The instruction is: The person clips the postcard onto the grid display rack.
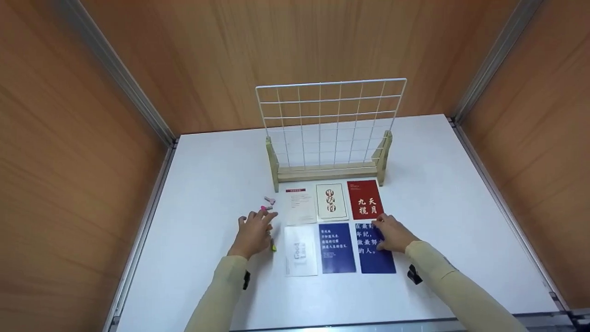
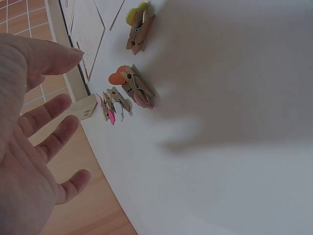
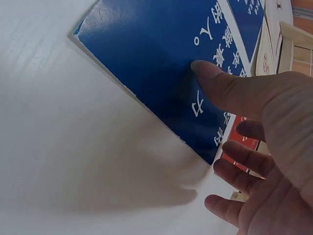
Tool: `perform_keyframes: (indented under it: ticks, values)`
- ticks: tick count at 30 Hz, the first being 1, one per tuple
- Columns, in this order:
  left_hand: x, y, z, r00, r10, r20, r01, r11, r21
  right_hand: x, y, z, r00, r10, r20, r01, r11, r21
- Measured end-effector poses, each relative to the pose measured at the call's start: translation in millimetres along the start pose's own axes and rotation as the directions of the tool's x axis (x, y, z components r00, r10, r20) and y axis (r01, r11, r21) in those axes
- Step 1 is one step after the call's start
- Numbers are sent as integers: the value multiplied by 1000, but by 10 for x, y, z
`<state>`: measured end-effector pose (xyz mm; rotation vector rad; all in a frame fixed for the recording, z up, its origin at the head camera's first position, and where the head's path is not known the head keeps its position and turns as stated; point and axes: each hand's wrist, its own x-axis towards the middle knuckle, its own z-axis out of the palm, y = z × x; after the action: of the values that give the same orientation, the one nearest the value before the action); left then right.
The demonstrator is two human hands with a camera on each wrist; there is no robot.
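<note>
My left hand hovers with spread fingers beside small wooden clothespins. The left wrist view shows a yellow-hearted clothespin, one with an orange heart and a bunch with pink ones, all lying on the table. My right hand is at the upper right of a dark blue card with white characters. In the right wrist view its thumb is not seen, but the right thumb lies over that card, fingers loosely bent beyond its edge. Whether the thumb touches it I cannot tell.
Beside that card lie another blue card and a white one. Behind are a pale text card, a cream card and a red card. A white wire grid stands in a wooden base.
</note>
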<state>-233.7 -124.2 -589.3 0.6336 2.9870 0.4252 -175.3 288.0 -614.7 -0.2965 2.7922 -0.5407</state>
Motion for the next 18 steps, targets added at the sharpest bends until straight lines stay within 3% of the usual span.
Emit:
perform_keyframes:
  ticks: [9,18]
  values:
    - [36,34,25,1000,-17,-4,17,999,-49,62,17,-99,999,-33,-6,33,998,-49]
    - [-10,0,34,1000,-23,19,24,998,-50,67,-56,25,999,52,-10,-52,999,-11]
